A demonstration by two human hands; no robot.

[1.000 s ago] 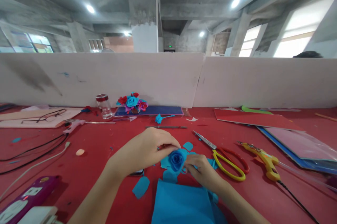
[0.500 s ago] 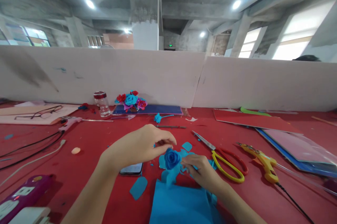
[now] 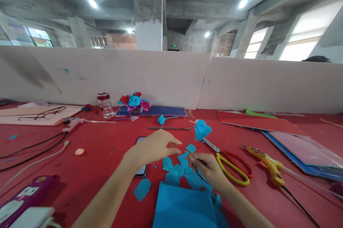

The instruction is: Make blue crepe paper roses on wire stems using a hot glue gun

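A blue paper flower stands up over the tip of the scissors, tilted away from me. Below it, my right hand is pinched closed; the flower appears held by its thin stem, which is hard to make out. My left hand hovers to the left, thumb and fingers apart, holding nothing. Loose blue petals are scattered beneath and between the hands. Nearer to me lies a stack of blue sheets. A phone is partly hidden under my left hand.
A yellow glue gun lies right, a pink one left. At the back stand a glass jar and a flower arrangement, with a small blue flower nearby. A purple power strip sits front left.
The blue flower has swung up and to the right, away from my left hand. My left hand has shifted slightly right and its fingers have spread, uncovering more petals.
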